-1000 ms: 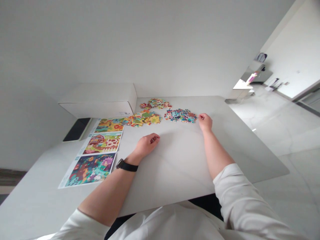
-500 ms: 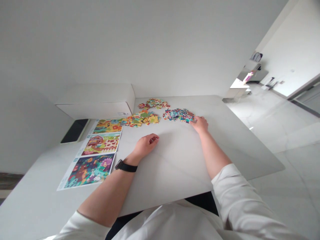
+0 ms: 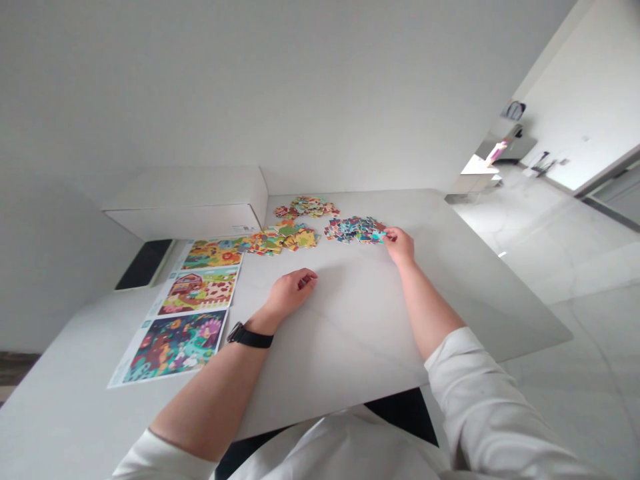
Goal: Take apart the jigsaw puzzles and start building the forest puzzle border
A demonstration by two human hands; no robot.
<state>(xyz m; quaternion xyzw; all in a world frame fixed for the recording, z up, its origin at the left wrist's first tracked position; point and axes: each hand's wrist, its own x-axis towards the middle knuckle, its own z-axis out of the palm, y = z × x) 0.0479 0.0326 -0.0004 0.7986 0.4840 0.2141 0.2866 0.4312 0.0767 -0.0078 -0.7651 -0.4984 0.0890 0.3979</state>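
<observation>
My right hand (image 3: 400, 247) is at the right end of a pile of blue and multicoloured jigsaw pieces (image 3: 353, 229). Its thumb and fingertips pinch a teal jigsaw piece (image 3: 381, 235) at the edge of that pile. My left hand (image 3: 293, 292), with a black watch (image 3: 250, 335) on the wrist, rests on the table, fingers loosely curled in and nothing visible in them. Beyond it lies a heap of yellow and green jigsaw pieces (image 3: 285, 239). A third heap, of red and pale pieces (image 3: 309, 207), lies farther back.
Three printed picture sheets lie at left: a dark forest scene (image 3: 175, 347), a farm scene (image 3: 197, 291) and a yellow animal scene (image 3: 210, 254). Behind them are a phone (image 3: 145, 265) and a white box (image 3: 185, 219) against the wall. The table's right edge drops to a tiled floor (image 3: 575, 267).
My right hand has drawn up slightly at the pile's edge, and a teal piece now shows between its fingertips. My left hand stays in place, still curled.
</observation>
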